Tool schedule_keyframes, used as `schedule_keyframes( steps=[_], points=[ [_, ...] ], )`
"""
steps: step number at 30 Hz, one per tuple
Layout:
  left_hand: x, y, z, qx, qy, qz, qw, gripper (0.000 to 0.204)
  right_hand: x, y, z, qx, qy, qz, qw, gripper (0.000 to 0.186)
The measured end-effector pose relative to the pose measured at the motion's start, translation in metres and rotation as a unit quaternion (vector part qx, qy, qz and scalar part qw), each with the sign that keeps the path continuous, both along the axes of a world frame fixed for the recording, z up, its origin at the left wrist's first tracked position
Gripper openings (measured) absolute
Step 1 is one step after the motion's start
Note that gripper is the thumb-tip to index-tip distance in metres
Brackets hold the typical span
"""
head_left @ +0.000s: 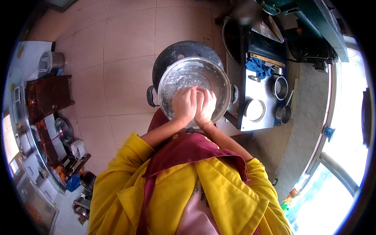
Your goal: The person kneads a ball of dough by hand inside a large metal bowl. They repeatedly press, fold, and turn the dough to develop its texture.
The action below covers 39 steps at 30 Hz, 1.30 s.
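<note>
A large steel pot (170, 82) with two dark handles stands in front of me, its inside coated with pale, wet-looking residue. Behind and partly under it is a dark round metal piece (168, 57) with holes. My left hand (184, 103) and my right hand (205, 102) meet over the middle of the pot, fingers closed and pressed against each other. What lies between or under the fingers, if anything, is hidden from view. My maroon apron shows just below the pot.
To the right, a metal counter (250, 123) bears a blue cloth (258, 67), a white-lined bowl (254, 110), steel pots (279, 88) and a long-handled pan (285, 114). A bright window edges the right. At left stand a brown wooden cabinet (49, 96) and kitchenware on a tiled floor (129, 78).
</note>
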<state>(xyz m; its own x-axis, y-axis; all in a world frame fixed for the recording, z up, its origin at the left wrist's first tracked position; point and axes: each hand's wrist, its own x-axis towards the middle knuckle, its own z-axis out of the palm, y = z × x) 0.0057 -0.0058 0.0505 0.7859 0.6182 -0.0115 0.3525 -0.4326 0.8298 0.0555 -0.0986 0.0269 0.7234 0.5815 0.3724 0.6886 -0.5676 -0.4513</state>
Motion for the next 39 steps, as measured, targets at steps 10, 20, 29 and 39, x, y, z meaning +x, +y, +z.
schedule_keyframes(
  steps=[10, 20, 29, 39],
  points=[
    [0.031, 0.045, -0.082, 0.153, -0.077, -0.061, 0.983, 0.015, 0.047, 0.04, -0.038, -0.005, 0.029, -0.015, 0.999, 0.02],
    [0.066, 0.057, -0.103, 0.19, -0.005, 0.004, 0.982, 0.018, 0.093, 0.06, -0.067, -0.056, 0.107, -0.034, 0.992, 0.023],
    [0.053, 0.088, -0.082, -0.122, 0.09, -0.065, 0.986, 0.037, 0.096, 0.054, -0.015, -0.197, 0.36, -0.023, 0.912, 0.041],
    [-0.012, -0.017, -0.019, 0.132, -0.005, -0.025, 0.991, 0.02, -0.008, -0.01, -0.016, -0.046, 0.081, -0.048, 0.994, 0.023]
  ],
)
